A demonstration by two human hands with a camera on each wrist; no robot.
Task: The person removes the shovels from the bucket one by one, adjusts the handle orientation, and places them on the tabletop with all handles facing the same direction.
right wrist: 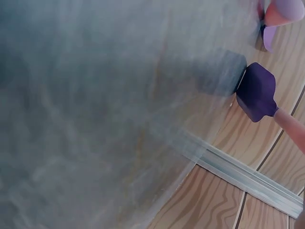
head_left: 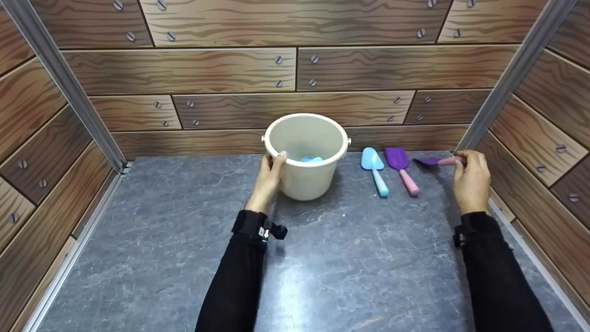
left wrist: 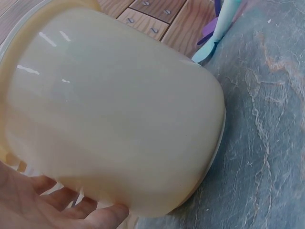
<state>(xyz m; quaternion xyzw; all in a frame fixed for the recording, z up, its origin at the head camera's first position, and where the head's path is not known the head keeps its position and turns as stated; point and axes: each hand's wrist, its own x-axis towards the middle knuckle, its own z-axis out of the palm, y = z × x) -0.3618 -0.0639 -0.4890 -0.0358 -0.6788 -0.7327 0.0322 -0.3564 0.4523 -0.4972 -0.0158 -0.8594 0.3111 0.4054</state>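
A cream bucket (head_left: 306, 182) stands upright near the back wall, with something light blue (head_left: 311, 159) partly visible inside. My left hand (head_left: 266, 182) grips its left side, the thumb by the rim. In the left wrist view, the fingers of that hand (left wrist: 62, 205) lie against the bucket's wall (left wrist: 119, 105). Over at the right, my right hand (head_left: 472, 180) holds a small purple toy shovel (head_left: 429, 161) by its pink handle. The right wrist view shows the purple blade (right wrist: 257, 90) close to the floor; that hand is mostly out of frame.
Between bucket and right hand lie a light-blue toy shovel (head_left: 372, 159) with a pale handle and a purple toy shovel (head_left: 397, 158) with a pink handle. Wood-patterned walls (head_left: 230, 69) and metal corner posts (head_left: 502, 74) enclose the grey marbled surface (head_left: 184, 216).
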